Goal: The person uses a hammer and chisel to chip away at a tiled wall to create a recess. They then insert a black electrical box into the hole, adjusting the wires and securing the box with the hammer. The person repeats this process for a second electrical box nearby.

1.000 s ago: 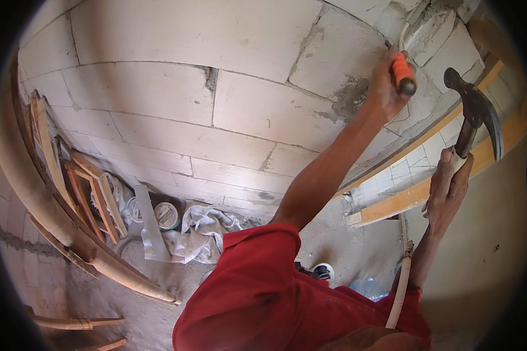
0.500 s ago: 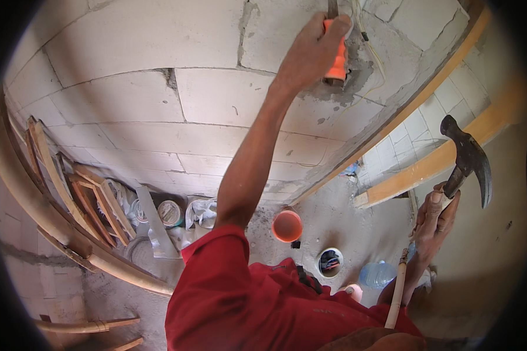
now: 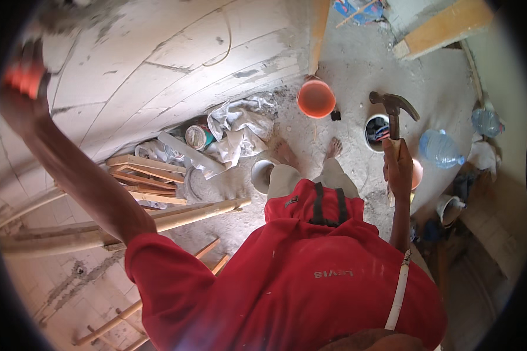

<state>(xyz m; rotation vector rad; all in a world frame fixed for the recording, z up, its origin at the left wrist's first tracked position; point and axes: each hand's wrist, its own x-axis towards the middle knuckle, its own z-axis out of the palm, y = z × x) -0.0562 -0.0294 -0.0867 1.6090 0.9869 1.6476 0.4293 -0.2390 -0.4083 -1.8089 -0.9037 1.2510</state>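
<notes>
At the far left edge, my left hand (image 3: 20, 108) is closed around the orange grip of a chisel (image 3: 28, 80). Its dark metal end runs up into the dim rim of the picture, and I cannot tell whether it touches the block wall (image 3: 140, 64). On the right, my right hand (image 3: 399, 167) grips a claw hammer (image 3: 394, 110) by the handle. The dark steel head points up and away from me, over the floor near a white bucket (image 3: 367, 136) with tools in it.
An orange bucket (image 3: 316, 97) stands by the wall. Clear plastic bottles (image 3: 441, 148) lie to the right, below a wooden beam (image 3: 445, 28). Left of me are wood scraps (image 3: 149, 175), crumpled white sacking (image 3: 240, 126) and a long pole (image 3: 199, 216). A cigarette (image 3: 399, 292) juts up from below.
My view has swung downward, showing more floor and my feet. The left hand with the chisel has gone from the top middle to the far left edge. The hammer now appears lower and further left.
</notes>
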